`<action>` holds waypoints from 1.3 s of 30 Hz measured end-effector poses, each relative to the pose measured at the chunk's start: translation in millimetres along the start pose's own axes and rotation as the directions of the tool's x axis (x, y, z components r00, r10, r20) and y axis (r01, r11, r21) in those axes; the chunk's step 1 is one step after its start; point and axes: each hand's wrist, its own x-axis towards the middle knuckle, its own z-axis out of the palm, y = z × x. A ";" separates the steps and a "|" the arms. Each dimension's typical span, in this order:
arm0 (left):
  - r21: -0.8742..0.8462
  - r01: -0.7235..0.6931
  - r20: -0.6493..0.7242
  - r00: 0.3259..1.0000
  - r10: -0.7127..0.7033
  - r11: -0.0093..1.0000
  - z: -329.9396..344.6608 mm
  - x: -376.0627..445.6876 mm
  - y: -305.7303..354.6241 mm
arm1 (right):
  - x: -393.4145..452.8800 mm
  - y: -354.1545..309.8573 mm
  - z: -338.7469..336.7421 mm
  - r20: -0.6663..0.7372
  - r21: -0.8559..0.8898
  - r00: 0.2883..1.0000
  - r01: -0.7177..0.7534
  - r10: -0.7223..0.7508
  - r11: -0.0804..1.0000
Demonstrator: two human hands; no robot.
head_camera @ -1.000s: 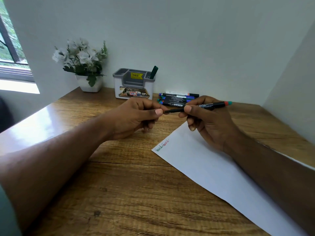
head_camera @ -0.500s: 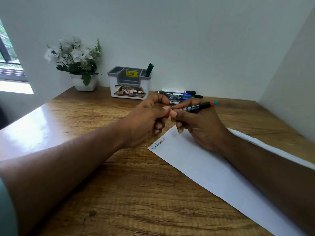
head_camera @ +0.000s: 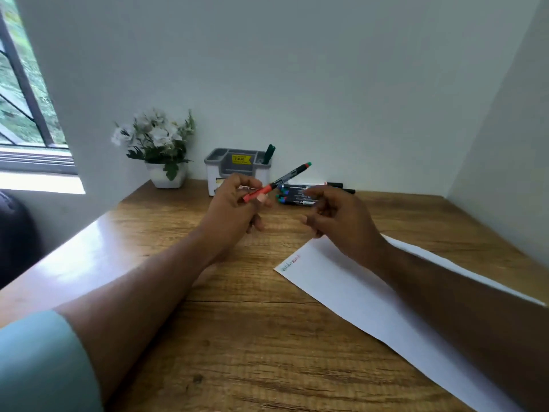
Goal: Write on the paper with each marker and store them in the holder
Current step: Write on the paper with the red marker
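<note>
My left hand (head_camera: 234, 203) holds the red marker (head_camera: 276, 182). My right hand (head_camera: 341, 218) is loose, holding nothing, fingers blurry.

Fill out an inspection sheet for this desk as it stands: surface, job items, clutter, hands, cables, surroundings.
Surface: wooden desk, glare at its left edge.
Job's things: paper lies at right, with green and red writing at its near corner. Red-capped marker is held above the desk. Holder stands at the back wall with a green marker in its right compartment. Loose markers lie to the holder's right.
Clutter: potted white flowers left of the holder.
Hands: left hand grips the red-capped marker; right hand holds nothing, fingers loosely curled.
Cables: nothing seen.
Surroundings: white walls; window at left.
</note>
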 end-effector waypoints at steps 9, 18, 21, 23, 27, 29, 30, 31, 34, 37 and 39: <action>-0.032 -0.159 -0.013 0.987 0.158 0.987 -12.6 6.1 5.8 | 67.3 -26.8 28.6 0.042 -0.548 0.867 0.435 -0.496 0.714; 0.578 -0.001 -0.001 1.000 0.002 0.816 -28.9 47.0 -39.7 | 150.1 -19.2 10.0 -0.342 0.024 0.915 0.238 -0.215 0.971; 0.721 -0.068 0.086 0.996 0.007 0.689 -25.1 55.0 -44.4 | 170.1 -21.1 23.2 -0.332 0.114 0.922 0.250 -0.200 0.962; 0.779 -0.113 0.122 0.992 0.027 0.617 -22.5 59.1 -45.3 | 181.3 -18.5 33.0 -0.281 0.147 0.947 0.203 -0.156 0.968; 0.821 -0.141 0.143 0.989 0.039 0.553 -21.9 63.5 -48.4 | 199.5 -4.4 49.5 -0.047 0.214 0.996 -0.062 0.073 0.975; 0.824 -0.144 0.144 0.989 0.043 0.548 -22.2 63.2 -48.2 | 204.9 -0.2 52.9 -0.012 0.206 0.993 -0.109 0.114 0.972; 0.823 -0.144 0.142 0.989 0.047 0.549 -22.5 63.1 -47.6 | 206.7 1.5 53.5 -0.012 0.186 0.994 -0.107 0.111 0.977; 0.822 -0.146 0.141 0.989 0.052 0.550 -22.7 63.1 -47.2 | 207.6 2.9 53.4 -0.020 0.156 0.994 -0.099 0.103 0.983; 0.821 -0.146 0.138 0.989 0.056 0.551 -23.6 63.3 -46.1 | 206.2 6.5 50.2 -0.031 0.023 0.997 -0.067 0.068 0.997; 0.818 -0.142 0.139 0.989 0.049 0.558 -23.8 62.7 -45.9 | 197.0 7.5 44.9 -0.056 -0.089 0.997 -0.052 0.048 0.995; 0.820 -0.135 0.136 0.990 0.039 0.557 -23.6 63.8 -46.8 | 184.4 10.9 36.2 -0.111 -0.157 0.994 -0.034 0.017 0.987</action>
